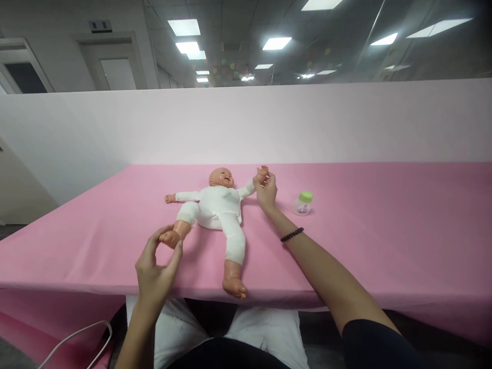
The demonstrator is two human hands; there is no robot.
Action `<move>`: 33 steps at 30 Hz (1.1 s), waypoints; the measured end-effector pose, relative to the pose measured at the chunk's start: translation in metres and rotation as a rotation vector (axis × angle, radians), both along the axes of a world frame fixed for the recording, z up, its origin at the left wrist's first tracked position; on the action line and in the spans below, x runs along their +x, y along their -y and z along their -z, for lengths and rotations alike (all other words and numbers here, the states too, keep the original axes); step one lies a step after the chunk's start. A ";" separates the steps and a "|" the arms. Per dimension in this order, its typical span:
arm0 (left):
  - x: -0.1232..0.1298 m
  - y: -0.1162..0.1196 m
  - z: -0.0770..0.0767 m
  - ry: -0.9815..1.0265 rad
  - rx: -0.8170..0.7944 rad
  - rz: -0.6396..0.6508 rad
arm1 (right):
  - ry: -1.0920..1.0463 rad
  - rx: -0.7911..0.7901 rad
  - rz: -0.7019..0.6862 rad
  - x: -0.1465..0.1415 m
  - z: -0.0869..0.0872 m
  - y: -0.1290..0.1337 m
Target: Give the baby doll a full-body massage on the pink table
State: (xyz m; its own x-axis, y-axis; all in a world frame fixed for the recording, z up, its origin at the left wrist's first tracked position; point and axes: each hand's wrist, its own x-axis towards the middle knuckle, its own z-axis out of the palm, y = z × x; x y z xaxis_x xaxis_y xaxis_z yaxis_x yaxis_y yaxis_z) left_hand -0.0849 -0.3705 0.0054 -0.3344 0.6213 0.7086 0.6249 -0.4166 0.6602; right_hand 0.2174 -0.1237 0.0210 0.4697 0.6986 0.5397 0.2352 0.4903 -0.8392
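Observation:
A baby doll (221,202) with a white cloth body lies on its back on the pink-covered table, its head toward the far side. My left hand (156,264) is at the doll's foot on the left, fingers and thumb curled around it. That leg is bent outward and raised a little. My right hand (266,190) pinches the doll's hand on the right, holding that arm up and out. The doll's other leg stretches toward the near table edge, and its other arm lies out to the left. To the right of my right hand stands a small clear jar (303,205) with a green lid.
Pink cloth (365,230) covers the table and hangs over its front edge. A white partition (288,123) rises behind the table. A white cable (82,330) loops at the lower left. My legs are under the near edge.

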 end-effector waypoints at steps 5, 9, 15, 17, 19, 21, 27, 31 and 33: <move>0.024 -0.040 -0.027 -0.072 0.015 0.024 | 0.580 0.181 -0.136 -0.035 0.000 0.034; 0.040 -0.064 -0.023 -0.167 0.003 0.081 | 0.972 0.157 -0.148 -0.048 0.011 0.045; 0.050 -0.075 -0.010 -0.237 -0.037 0.124 | 1.156 0.185 -0.166 -0.051 0.016 0.043; 0.049 -0.074 -0.010 -0.227 -0.032 0.115 | 1.143 0.195 -0.161 -0.051 0.016 0.042; 0.047 -0.071 -0.012 -0.207 -0.029 0.108 | 1.113 0.194 -0.161 -0.051 0.016 0.043; 0.043 -0.063 -0.014 -0.171 -0.018 0.096 | 1.051 0.175 -0.152 -0.050 0.015 0.044; 0.019 -0.021 -0.009 0.041 0.009 0.033 | 0.534 0.146 -0.132 -0.034 0.004 0.033; 0.002 0.008 0.011 0.073 0.003 0.041 | 0.153 0.053 -0.044 -0.009 0.002 0.010; -0.004 0.018 0.025 0.025 0.000 0.011 | -0.005 -0.055 0.023 0.006 0.006 -0.003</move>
State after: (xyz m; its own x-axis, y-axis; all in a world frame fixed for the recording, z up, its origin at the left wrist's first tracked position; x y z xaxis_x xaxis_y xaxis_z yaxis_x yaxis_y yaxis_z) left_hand -0.0889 -0.3881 -0.0196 -0.3454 0.6250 0.7000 0.6035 -0.4233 0.6757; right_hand 0.2233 -0.1205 0.0151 0.4885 0.7162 0.4984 0.2419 0.4377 -0.8660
